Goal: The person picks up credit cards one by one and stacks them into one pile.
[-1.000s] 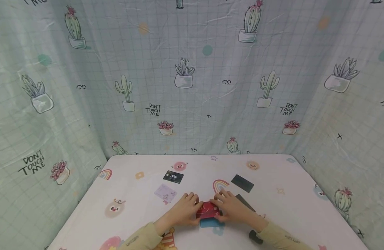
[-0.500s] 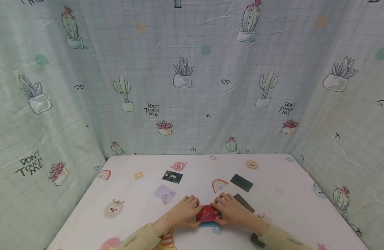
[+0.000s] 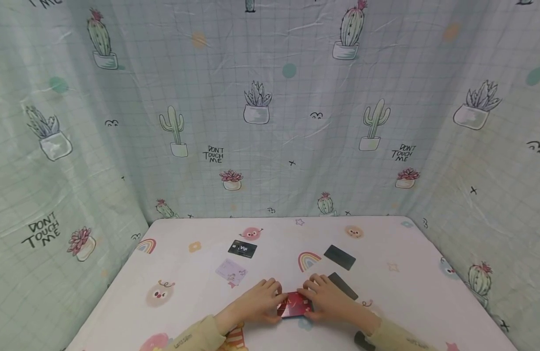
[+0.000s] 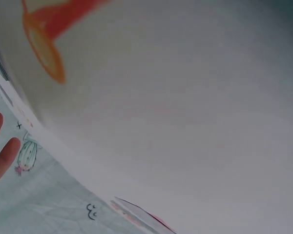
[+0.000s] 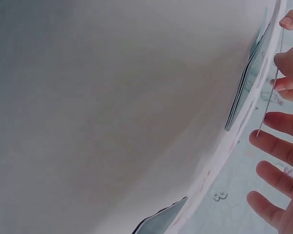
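Observation:
Both hands hold a red bank card (image 3: 294, 304) flat between them near the front middle of the table. My left hand (image 3: 262, 301) pinches its left end, my right hand (image 3: 328, 298) its right end, each with thumb and fingers. In the right wrist view the card (image 5: 268, 102) shows edge-on as a thin line between the right fingers (image 5: 278, 146). Beneath it on the table lies a neat stack of cards (image 5: 242, 90), apart from the held one. From the head the red card covers nearly all of that stack. Left fingers (image 4: 5, 158) show at the left wrist view's edge.
A black Vip card (image 3: 242, 248) and a pale purple card (image 3: 231, 271) lie to the left. Two dark cards (image 3: 340, 257) lie to the right, the nearer one (image 3: 343, 285) close by my right hand. A small black object (image 3: 364, 341) sits under the right sleeve.
The red card has come a little toward me in both hands. The blue strip that showed below it is now covered.

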{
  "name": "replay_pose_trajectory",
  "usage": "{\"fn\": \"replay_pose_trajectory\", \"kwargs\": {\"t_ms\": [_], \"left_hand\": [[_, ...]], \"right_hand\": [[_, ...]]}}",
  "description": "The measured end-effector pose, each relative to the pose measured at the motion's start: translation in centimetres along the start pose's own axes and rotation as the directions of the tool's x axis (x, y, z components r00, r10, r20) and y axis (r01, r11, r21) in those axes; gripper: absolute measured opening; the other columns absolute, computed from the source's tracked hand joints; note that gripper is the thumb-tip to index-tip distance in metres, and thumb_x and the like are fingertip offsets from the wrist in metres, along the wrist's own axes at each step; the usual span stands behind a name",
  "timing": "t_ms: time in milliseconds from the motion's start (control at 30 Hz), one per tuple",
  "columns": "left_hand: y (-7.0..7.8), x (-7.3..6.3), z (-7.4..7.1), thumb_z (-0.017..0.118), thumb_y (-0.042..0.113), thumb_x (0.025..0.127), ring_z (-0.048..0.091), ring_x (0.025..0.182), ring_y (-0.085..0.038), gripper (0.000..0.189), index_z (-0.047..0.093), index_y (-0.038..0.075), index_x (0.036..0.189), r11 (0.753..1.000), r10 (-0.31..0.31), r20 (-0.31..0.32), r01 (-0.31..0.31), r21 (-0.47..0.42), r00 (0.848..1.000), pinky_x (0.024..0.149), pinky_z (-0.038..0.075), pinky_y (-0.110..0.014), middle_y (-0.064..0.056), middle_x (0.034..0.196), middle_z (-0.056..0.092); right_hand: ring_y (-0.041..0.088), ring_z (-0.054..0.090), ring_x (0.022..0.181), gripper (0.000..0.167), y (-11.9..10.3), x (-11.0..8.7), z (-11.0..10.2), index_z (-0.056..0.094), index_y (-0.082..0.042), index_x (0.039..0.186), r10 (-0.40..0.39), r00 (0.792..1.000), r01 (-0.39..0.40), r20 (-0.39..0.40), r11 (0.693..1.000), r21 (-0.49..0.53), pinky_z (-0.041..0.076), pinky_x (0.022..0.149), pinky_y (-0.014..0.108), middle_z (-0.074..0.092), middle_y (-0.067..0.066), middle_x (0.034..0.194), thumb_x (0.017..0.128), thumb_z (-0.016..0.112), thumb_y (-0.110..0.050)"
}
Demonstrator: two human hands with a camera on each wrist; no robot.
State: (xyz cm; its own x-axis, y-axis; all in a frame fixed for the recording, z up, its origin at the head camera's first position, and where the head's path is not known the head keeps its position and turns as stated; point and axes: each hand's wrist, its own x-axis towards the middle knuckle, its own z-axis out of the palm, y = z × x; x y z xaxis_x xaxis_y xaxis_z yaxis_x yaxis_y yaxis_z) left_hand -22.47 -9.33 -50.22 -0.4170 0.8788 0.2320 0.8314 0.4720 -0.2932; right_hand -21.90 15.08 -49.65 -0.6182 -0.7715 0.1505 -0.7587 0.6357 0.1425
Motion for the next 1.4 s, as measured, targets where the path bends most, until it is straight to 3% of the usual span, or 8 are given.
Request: {"fn": "replay_pose_trajectory", "kwargs": {"t_ms": [600,967,1400], "left_hand": [[0.26,0.33,-0.19,0.05,0.057,0.08,0.046,0.093,-0.009,0.05,0.053,0.021,0.115,1.0,0.011,0.052,-0.011,0.008,0.999,0.078,0.042,-0.023,0.005,0.102,0.054],[0.37,0.36,-0.04,0.051,0.058,0.079,0.046,0.089,-0.009,0.05,0.053,0.023,0.115,1.0,-0.014,0.071,0.013,0.007,0.997,0.076,0.04,-0.022,0.006,0.099,0.056],[0.42,0.12,-0.21,0.053,0.055,0.079,0.047,0.09,-0.008,0.05,0.053,0.023,0.117,0.999,-0.025,0.09,0.027,-0.022,0.996,0.077,0.041,-0.02,0.007,0.1,0.056]], "right_hand": [[0.012,0.042,0.095,0.05,0.54,-0.45,0.67,0.057,-0.022,0.113,-0.047,0.996,0.045,-0.077,0.999,-0.024,0.04,0.083,0.034,0.055,-0.007,0.099,0.075,0.058,-0.054],[0.011,0.041,0.096,0.049,0.45,-0.6,0.45,0.054,-0.023,0.118,-0.016,0.999,0.015,0.028,0.999,0.042,0.041,0.086,0.033,0.055,-0.008,0.103,0.077,0.058,-0.052],[0.011,0.042,0.097,0.049,0.37,-0.66,0.24,0.053,-0.023,0.119,-0.005,0.998,0.0,0.055,0.996,0.086,0.041,0.086,0.034,0.056,-0.008,0.105,0.078,0.059,-0.05]]}}
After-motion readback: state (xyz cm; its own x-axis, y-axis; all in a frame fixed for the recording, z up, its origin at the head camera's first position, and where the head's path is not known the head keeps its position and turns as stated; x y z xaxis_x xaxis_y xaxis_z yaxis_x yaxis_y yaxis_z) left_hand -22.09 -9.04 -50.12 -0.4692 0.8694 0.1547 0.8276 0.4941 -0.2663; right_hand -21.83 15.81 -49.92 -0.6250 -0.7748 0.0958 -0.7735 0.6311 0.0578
